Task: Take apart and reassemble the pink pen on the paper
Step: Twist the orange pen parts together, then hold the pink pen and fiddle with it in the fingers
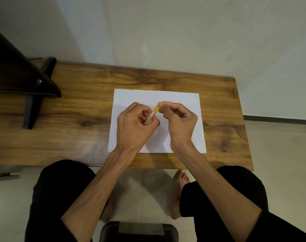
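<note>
Both hands hold one pen (151,115) above a white sheet of paper (182,97) on the wooden table. The pen looks yellow-orange with a pale label, and it slants from lower left to upper right. My left hand (134,124) wraps its fingers around the pen's lower half. My right hand (176,117) pinches the pen's upper end between thumb and forefinger. The tip under those fingers is hidden, so I cannot tell whether any part has come off. No loose pen parts lie on the visible paper.
The wooden table (78,109) stands against a pale wall. A dark stand with a black leg (31,95) occupies the table's left end. My knees in black trousers and a dark stool (138,231) are below the table's near edge.
</note>
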